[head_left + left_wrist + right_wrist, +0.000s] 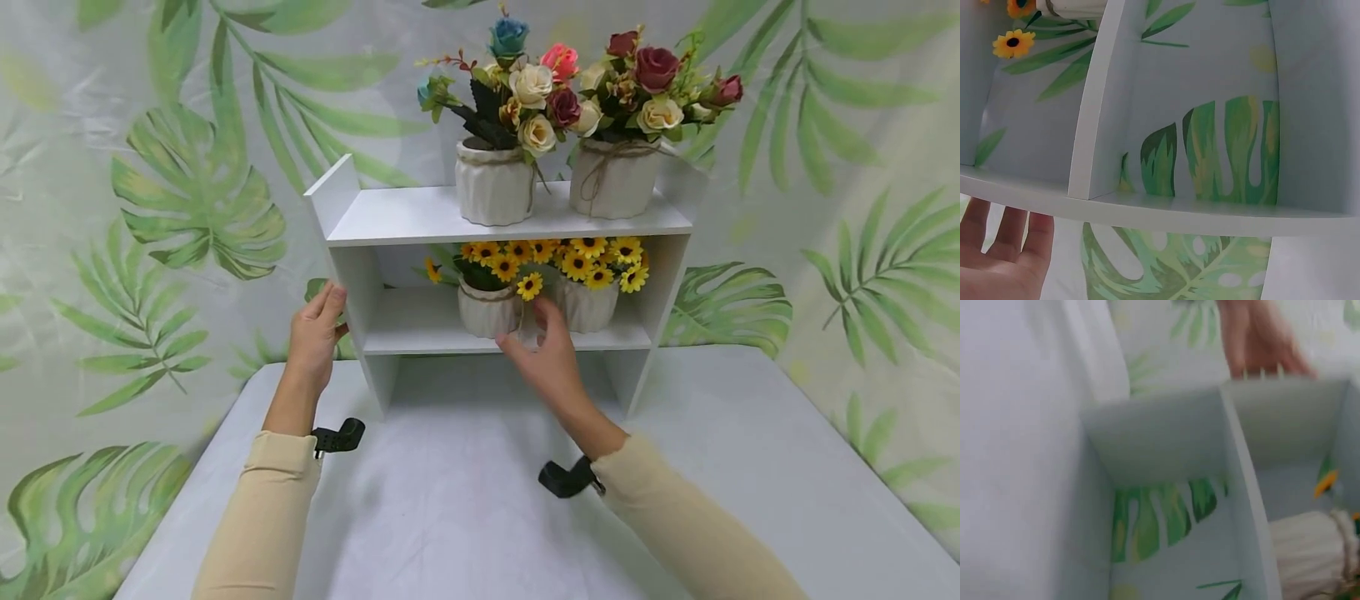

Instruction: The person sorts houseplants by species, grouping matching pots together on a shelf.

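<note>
A white two-tier shelf (420, 332) stands on the table in the head view. My left hand (315, 327) is at the outer side of its left panel (358, 283), with extended fingers (1009, 234) against the panel in the left wrist view. On the middle board, my right hand (546, 350) is in front of a white pot of sunflowers (483, 310). Its thumb is by the pot's lower right and its other fingers reach toward the gap beside a second sunflower pot (588, 305). Whether the fingertips touch either pot is unclear. The right wrist view is blurred.
Two white pots of artificial roses, the left pot (493, 185) and the right pot (613, 179), stand on the top board (405, 212). A white cloth covers the table (450, 500). Behind the shelf hangs a leaf-patterned cloth (202, 192).
</note>
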Demonstrator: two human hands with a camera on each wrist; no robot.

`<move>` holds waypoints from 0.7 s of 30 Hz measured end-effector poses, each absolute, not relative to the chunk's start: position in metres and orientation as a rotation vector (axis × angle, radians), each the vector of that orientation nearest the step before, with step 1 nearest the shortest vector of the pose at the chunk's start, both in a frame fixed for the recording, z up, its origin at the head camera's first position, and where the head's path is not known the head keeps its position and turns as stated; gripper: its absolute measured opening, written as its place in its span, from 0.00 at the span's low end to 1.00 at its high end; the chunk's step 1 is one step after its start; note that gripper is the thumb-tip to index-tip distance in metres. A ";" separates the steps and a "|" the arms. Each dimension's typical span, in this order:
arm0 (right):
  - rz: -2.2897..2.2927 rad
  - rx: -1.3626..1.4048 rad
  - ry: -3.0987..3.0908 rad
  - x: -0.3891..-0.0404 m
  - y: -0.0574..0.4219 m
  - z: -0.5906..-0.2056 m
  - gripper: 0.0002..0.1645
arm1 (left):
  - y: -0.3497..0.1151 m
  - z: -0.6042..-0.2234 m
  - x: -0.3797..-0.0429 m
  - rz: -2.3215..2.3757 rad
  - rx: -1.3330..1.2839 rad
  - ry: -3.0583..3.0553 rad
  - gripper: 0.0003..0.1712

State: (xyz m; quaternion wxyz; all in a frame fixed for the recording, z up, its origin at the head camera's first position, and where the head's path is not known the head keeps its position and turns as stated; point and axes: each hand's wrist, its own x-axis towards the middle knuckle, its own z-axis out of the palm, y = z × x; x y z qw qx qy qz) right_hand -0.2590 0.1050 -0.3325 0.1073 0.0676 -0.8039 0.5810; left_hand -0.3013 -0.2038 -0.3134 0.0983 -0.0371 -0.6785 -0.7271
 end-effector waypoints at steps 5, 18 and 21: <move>1.447 0.378 -2.466 -0.199 0.134 -0.356 0.37 | -0.209 -0.313 -0.297 -2.136 -0.090 -2.022 0.37; 0.558 0.590 -2.341 -0.156 0.235 -0.418 0.22 | -0.200 -0.319 -0.267 -1.592 -0.012 -2.355 0.33; 0.322 0.717 -2.288 -0.160 0.240 -0.419 0.25 | -0.179 -0.319 -0.240 -1.124 -0.083 -2.462 0.34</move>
